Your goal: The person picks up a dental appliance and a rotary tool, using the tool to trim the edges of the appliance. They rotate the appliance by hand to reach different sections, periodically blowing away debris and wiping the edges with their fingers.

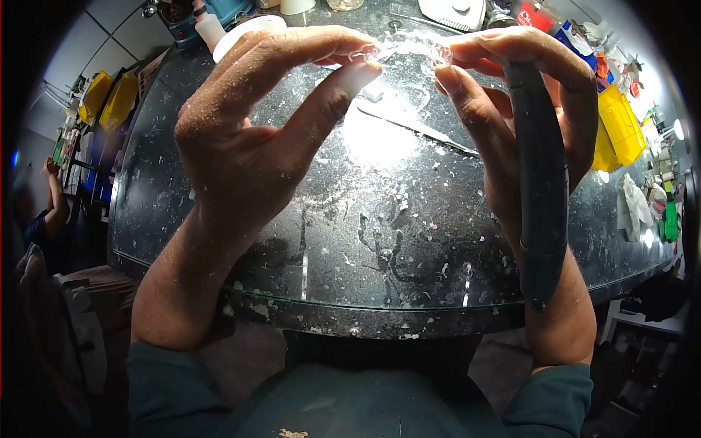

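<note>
A clear, arch-shaped dental aligner (412, 45) is held up over the worktop between my two hands. My left hand (270, 109) pinches its left end between thumb and fingers. At the other end, my right hand (526, 95) grips it the same way, thumb below and forefinger above. A long dark grey, tube-like thing (542, 168) runs down in front of my right hand and wrist, covering part of both. Below the aligner, a slim metal hand tool (420, 128) lies on the dark worktop (343, 219).
White specks and scraps litter the worktop. A white bowl (252, 29), a bottle (209, 29) and a white device (453, 13) stand along the back. Yellow bins (621, 124) are on the right. At far left, another person's arm (57, 197) is raised.
</note>
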A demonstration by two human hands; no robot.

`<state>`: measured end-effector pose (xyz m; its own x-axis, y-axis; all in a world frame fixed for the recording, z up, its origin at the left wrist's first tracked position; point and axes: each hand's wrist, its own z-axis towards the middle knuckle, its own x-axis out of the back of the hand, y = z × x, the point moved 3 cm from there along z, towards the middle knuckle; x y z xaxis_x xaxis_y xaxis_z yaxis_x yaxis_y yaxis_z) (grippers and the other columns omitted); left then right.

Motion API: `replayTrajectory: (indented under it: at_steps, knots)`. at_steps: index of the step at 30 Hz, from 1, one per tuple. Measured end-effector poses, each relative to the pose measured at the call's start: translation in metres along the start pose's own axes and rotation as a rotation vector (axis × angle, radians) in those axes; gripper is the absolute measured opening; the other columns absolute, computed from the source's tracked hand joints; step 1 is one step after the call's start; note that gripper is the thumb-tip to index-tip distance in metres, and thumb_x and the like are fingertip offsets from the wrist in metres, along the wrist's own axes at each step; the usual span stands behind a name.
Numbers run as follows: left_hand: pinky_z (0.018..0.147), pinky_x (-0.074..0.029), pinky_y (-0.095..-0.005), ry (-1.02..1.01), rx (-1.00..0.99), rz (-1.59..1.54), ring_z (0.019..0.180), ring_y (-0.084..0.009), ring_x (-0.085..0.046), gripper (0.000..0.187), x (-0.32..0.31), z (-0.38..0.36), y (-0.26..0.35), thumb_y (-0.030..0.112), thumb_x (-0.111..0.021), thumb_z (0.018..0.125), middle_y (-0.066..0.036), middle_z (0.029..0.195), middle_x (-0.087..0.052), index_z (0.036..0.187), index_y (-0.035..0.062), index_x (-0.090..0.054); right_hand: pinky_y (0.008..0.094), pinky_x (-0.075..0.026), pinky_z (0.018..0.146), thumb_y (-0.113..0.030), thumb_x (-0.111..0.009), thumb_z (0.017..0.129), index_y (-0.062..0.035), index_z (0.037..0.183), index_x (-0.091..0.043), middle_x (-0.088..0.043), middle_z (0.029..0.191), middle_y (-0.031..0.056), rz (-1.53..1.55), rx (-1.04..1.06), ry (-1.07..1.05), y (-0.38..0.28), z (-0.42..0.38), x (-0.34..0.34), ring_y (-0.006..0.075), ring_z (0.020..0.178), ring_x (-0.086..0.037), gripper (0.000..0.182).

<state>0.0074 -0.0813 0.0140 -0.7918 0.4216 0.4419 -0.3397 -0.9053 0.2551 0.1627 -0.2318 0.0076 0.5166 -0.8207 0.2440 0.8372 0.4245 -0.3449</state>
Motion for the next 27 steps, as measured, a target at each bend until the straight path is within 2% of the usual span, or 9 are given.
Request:
replayTrajectory:
  at_steps: [4, 7, 9, 16, 19, 21, 24, 25, 27]
  knots:
    - [0.091, -0.053, -0.0333, 0.006, 0.018, -0.022, 0.101, -0.0199, -0.069, 0.024, -0.001, 0.0, 0.0, -0.002, -0.076, 0.085, -0.013, 0.104, -0.072, 0.109, -0.0015, -0.07, 0.0334, -0.063, 0.079, -0.001, -0.077, 0.085, -0.0032, 0.121, -0.052, -0.067, 0.106, 0.0151, 0.09, 0.069, 0.083, -0.012, 0.003, -0.005, 0.0231, 0.095, -0.073, 0.044]
    - [0.092, -0.052, -0.0339, -0.011, 0.069, -0.042, 0.101, -0.0196, -0.068, 0.023, -0.001, 0.0, 0.0, 0.0, -0.076, 0.086, -0.013, 0.103, -0.072, 0.108, -0.0023, -0.07, 0.034, -0.063, 0.078, -0.002, -0.077, 0.085, -0.0024, 0.12, -0.053, -0.067, 0.105, 0.016, -0.082, 0.039, 0.012, -0.01, 0.004, -0.007, 0.0239, 0.095, -0.073, 0.043]
    - [0.093, -0.051, -0.0346, -0.019, 0.063, -0.047, 0.101, -0.0195, -0.068, 0.023, -0.001, 0.0, 0.0, 0.002, -0.076, 0.086, -0.013, 0.102, -0.072, 0.108, -0.0028, -0.07, 0.0345, -0.063, 0.078, -0.003, -0.078, 0.085, -0.0019, 0.12, -0.053, -0.068, 0.104, 0.0164, -0.065, 0.172, 0.05, -0.002, 0.0, -0.005, 0.0244, 0.094, -0.073, 0.043]
    - [0.093, -0.051, -0.0344, -0.023, 0.123, -0.043, 0.1, -0.0194, -0.068, 0.022, -0.001, 0.001, 0.003, 0.002, -0.077, 0.086, -0.012, 0.1, -0.072, 0.106, -0.0028, -0.07, 0.0343, -0.063, 0.078, -0.003, -0.078, 0.084, -0.0019, 0.12, -0.053, -0.068, 0.104, 0.0164, -0.061, 0.07, -0.031, 0.006, -0.001, -0.002, 0.0243, 0.093, -0.074, 0.044]
    - [0.093, -0.051, -0.0342, -0.024, 0.132, -0.041, 0.1, -0.0189, -0.068, 0.021, -0.001, 0.001, 0.003, 0.002, -0.077, 0.086, -0.012, 0.1, -0.073, 0.105, -0.003, -0.071, 0.0333, -0.063, 0.077, -0.004, -0.079, 0.084, -0.0018, 0.12, -0.054, -0.068, 0.104, 0.016, 0.02, 0.281, 0.197, 0.009, -0.006, -0.006, 0.0244, 0.092, -0.074, 0.044]
    - [0.092, -0.051, -0.0339, -0.031, 0.134, -0.04, 0.099, -0.0181, -0.068, 0.021, -0.001, 0.001, 0.003, 0.003, -0.077, 0.086, -0.011, 0.1, -0.073, 0.106, -0.0019, -0.071, 0.036, -0.062, 0.081, -0.008, -0.077, 0.087, -0.0018, 0.12, -0.054, -0.068, 0.106, 0.0149, -0.069, 0.017, -0.013, -0.001, 0.001, 0.001, 0.0217, 0.094, -0.073, 0.041]
    - [0.091, -0.051, -0.0327, -0.019, 0.17, -0.024, 0.099, -0.0171, -0.068, 0.02, -0.002, 0.0, 0.002, 0.004, -0.077, 0.087, -0.01, 0.1, -0.073, 0.105, -0.0006, -0.072, 0.0393, -0.06, 0.088, -0.021, -0.069, 0.095, -0.0012, 0.122, -0.057, -0.068, 0.113, 0.0143, -0.236, -0.031, -0.112, -0.009, 0.005, 0.006, 0.0177, 0.096, -0.07, 0.036]
    - [0.091, -0.051, -0.0327, -0.02, 0.167, -0.023, 0.099, -0.0171, -0.068, 0.02, -0.001, 0.0, 0.003, 0.004, -0.077, 0.087, -0.01, 0.1, -0.073, 0.105, -0.0006, -0.072, 0.0393, -0.06, 0.088, -0.021, -0.069, 0.095, -0.0012, 0.122, -0.057, -0.068, 0.113, 0.0143, -0.237, -0.03, -0.109, -0.008, 0.006, 0.006, 0.0177, 0.096, -0.07, 0.036]
    - [0.091, -0.051, -0.0313, -0.038, 0.255, -0.015, 0.098, -0.0155, -0.068, 0.017, -0.001, 0.001, 0.002, 0.005, -0.076, 0.087, -0.009, 0.1, -0.074, 0.104, 0.0007, -0.073, 0.0391, -0.059, 0.089, -0.032, -0.052, 0.102, -0.0015, 0.127, -0.062, -0.068, 0.12, 0.0139, 0.088, -0.394, 0.073, 0.005, 0.004, 0.008, 0.0128, 0.094, -0.067, 0.041]
